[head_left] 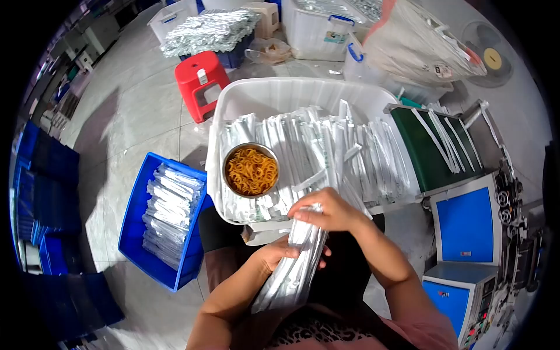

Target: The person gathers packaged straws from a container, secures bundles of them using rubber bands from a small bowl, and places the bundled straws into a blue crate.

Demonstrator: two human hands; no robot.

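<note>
Between the person's knees and the long white tub (315, 92), a bundle of slim wrapped sticks (290, 277) lies slanted over the lap, its near end against the front of the clothing. Both hands are closed on it: the left hand (277, 255) wraps the middle from beneath, thumb on top, and the right hand (328, 209) clasps the far end, its fingers curled over the tips. To handle it well, I would keep the left hand as a firm cradle, let the right press the tips level, and squeeze only lightly, since the slippery film could crease and the near end looks inclined to fan out. As for materials, the tub is cloudy, smooth plastic with rounded corners, loaded with more silvery-white strips in uneven rows. At the right, a matte dark-green belt (406, 140) carries a few loose strips; at the left, a glossy blue crate (133, 214) with straight, slanting walls holds shiny, crinkled packets (175, 204). Beyond it, the red stool (197, 71) is moulded plastic. Smaller again, a round metal bowl (251, 144) rests on the strips, filled with springy-looking orange loops (252, 172), perhaps rubber bands.
</note>
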